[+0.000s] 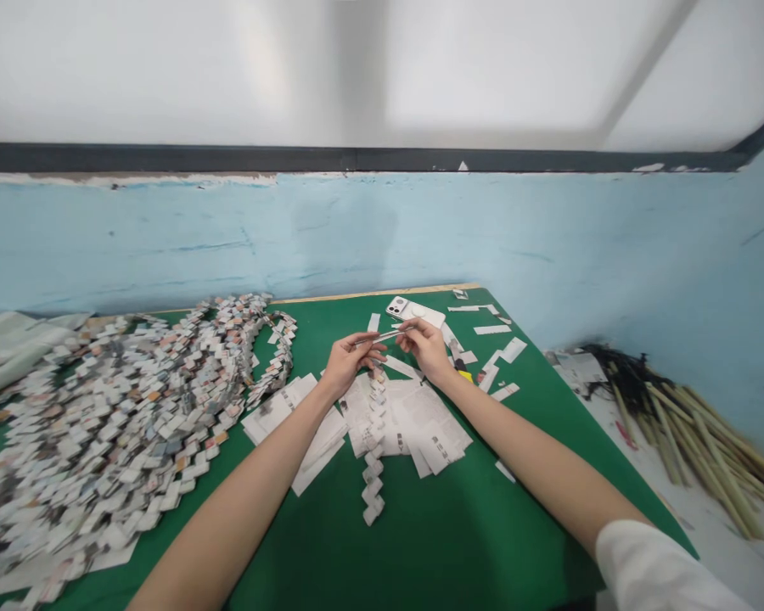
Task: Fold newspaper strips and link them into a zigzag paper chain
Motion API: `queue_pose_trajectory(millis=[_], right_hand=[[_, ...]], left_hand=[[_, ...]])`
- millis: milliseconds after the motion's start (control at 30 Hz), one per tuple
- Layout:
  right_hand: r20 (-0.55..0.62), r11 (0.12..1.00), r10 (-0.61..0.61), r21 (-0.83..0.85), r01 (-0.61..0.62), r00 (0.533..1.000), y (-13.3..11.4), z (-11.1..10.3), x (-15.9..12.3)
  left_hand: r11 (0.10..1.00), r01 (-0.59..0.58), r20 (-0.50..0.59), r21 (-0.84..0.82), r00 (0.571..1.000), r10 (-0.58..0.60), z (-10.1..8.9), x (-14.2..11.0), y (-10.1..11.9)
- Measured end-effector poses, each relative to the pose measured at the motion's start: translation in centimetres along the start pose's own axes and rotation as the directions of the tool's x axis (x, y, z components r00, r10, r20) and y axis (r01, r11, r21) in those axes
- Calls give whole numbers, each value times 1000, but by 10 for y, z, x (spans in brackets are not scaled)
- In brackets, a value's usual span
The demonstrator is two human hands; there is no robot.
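Observation:
A narrow folded paper strip (390, 336) stretches between my two hands above the table. Its left end is pinched in my left hand (349, 363), and my right hand (425, 346) grips the other end between thumb and fingers. Below the left fingers a zigzag chain of folded paper (373, 458) runs down toward me; whether those fingers also hold its top I cannot tell. Under the hands lie printed paper sheets (442, 428), fanned out, with more sheets (318, 450) partly behind my left forearm.
A large heap of folded paper chains (133, 424) covers the left of the green table (420, 535). Behind my right hand lies a white phone (415, 309). Loose paper strips (491, 329) and a yellow item (464, 375) are at right. Bamboo-like sticks (706, 441) lie beyond the table edge.

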State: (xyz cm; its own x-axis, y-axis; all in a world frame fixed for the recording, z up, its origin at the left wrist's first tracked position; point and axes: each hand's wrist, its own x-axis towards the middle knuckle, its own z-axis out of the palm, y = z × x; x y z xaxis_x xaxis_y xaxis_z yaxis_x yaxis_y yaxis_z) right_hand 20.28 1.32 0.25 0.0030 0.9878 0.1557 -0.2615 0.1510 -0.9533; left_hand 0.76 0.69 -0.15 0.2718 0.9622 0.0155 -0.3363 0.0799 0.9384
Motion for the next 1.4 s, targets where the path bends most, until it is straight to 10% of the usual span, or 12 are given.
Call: queue_pose_trajectory(millis=[633,1400], right_hand=[[229,975,-72,-190,117,971,-9,4,-12],[200,986,49,-168,-15,979,-5,10,-13]], left_hand=[[965,178,337,190,912,-235,1,-4,7],[984,127,263,125,952,-156,1,-1,1]])
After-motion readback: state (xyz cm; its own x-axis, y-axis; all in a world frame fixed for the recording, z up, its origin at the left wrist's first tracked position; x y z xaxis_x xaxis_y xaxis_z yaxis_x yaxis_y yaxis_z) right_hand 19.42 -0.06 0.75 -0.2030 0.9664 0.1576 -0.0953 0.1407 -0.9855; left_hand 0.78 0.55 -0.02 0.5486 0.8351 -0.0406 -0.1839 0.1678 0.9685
